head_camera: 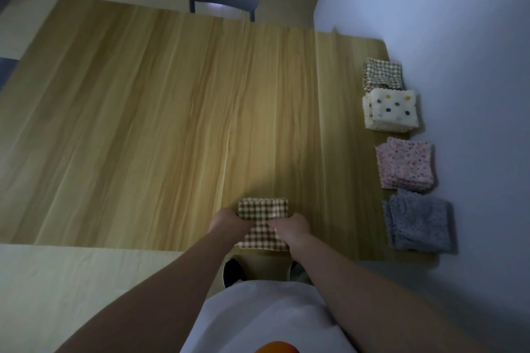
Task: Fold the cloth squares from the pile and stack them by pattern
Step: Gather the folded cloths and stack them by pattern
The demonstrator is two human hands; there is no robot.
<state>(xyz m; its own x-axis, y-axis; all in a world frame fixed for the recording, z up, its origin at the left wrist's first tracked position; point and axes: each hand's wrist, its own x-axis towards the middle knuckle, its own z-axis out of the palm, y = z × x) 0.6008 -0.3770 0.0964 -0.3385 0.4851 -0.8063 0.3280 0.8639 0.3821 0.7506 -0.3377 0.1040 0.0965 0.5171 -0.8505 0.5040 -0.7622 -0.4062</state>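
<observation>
Left hand (pixel 229 219) and right hand (pixel 292 228) both grip the folded brown-check cloth (pixel 262 209) at the near edge of the tabletop (pixel 143 123); matching check stack (pixel 383 73) lies far-right, farthest of 4, right hand's side.

Matt woodgrain table (pixel 143 123), soft woven checked cloth (pixel 262 210), fuzzy grey stack (pixel 417 223)
</observation>
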